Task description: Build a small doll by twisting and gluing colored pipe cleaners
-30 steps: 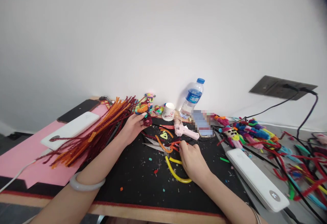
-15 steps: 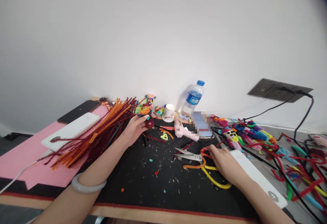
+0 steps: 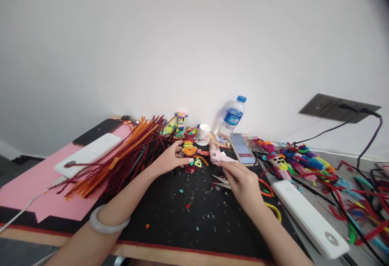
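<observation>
My left hand is closed around a small pipe-cleaner doll with a yellow face, an orange collar or beard and a dark red top. Its thumb lies across the front of the doll. My right hand has its fingertips pinched at the handle of a pink hot glue gun, which lies on the black mat. Beneath the right hand are scissors with orange handles, partly covered by it. A yellow pipe cleaner shows beside the right wrist.
Red and orange pipe cleaners lie in a bundle at left on pink paper. Behind stand a paper cup and a water bottle. A phone, a white power bank and finished dolls are at right.
My right hand has left the scissors and moved left and up to the glue gun. My left hand has moved slightly right, turning the doll so its face shows.
</observation>
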### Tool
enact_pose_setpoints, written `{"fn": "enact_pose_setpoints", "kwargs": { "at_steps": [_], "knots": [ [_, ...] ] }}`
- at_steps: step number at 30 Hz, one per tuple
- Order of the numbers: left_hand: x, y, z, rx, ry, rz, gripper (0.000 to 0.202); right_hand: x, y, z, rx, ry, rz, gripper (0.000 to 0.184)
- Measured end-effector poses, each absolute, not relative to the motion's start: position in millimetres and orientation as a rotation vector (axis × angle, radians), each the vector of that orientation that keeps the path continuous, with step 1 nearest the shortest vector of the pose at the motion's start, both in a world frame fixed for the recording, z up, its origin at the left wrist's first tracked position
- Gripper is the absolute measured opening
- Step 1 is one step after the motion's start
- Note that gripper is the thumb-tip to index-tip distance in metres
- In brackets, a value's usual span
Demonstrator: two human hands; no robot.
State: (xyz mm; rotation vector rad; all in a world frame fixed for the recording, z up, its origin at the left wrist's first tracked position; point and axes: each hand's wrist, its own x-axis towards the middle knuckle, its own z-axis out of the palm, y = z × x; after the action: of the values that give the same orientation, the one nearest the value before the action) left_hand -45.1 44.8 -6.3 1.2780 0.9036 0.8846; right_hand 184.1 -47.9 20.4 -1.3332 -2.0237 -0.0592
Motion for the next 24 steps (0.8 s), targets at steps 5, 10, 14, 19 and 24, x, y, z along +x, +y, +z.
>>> {"fn": "enact_pose_setpoints", "kwargs": {
  "at_steps": [5, 10, 14, 19, 24],
  "knots": [
    [-49, 51, -13, 1.312, 1.082, 0.968, 0.101, 139, -26, 10, -1.185, -1.967, 0.033, 0.025],
    [-51, 50, -13, 1.298, 1.126, 1.025, 0.092, 131, -24, -4, -1.135, -1.945, 0.136, 0.023],
    [-49, 48, -14, 1.4, 1.218, 1.131, 0.075, 132, -28, -7, -1.159, -1.895, 0.247, 0.019],
    [-47, 48, -21, 1.625, 1.29, 1.193, 0.061, 130, -30, -8, -1.283, -1.814, 0.313, 0.016],
    [-49, 45, -12, 1.828, 1.416, 1.155, 0.054, 131, -30, -11, -1.313, -1.749, 0.362, 0.014]
  ]
}}
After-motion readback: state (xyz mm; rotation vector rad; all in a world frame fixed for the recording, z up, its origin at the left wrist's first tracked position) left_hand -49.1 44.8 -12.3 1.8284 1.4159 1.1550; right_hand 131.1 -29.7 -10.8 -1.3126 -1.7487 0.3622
